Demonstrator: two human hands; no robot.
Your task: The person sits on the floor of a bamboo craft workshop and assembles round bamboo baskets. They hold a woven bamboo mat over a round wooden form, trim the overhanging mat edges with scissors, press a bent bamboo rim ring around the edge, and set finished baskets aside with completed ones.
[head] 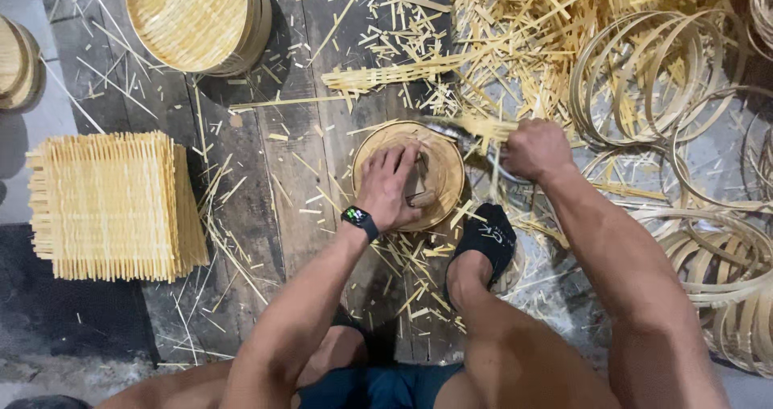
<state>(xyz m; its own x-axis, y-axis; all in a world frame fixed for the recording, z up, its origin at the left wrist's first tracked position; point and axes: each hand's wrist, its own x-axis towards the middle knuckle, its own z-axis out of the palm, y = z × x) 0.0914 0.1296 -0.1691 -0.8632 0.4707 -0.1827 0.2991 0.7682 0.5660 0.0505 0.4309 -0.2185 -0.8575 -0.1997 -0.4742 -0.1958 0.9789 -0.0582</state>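
Head view. The left hand [389, 185], fingers spread, presses flat on a round bamboo tray [409, 174] lying on the plank floor [266, 167]; a small wooden block [419, 190] sits under its fingers. The right hand [535, 148] is clenched around a knife [455, 129] at the tray's far right rim. A black-socked foot [485, 236] rests just beside the tray's near edge. Stacked woven mats [113, 206] lie at the floor's left, a stack of finished trays [197, 18] at the far edge, bamboo hoops [660, 71] at the right.
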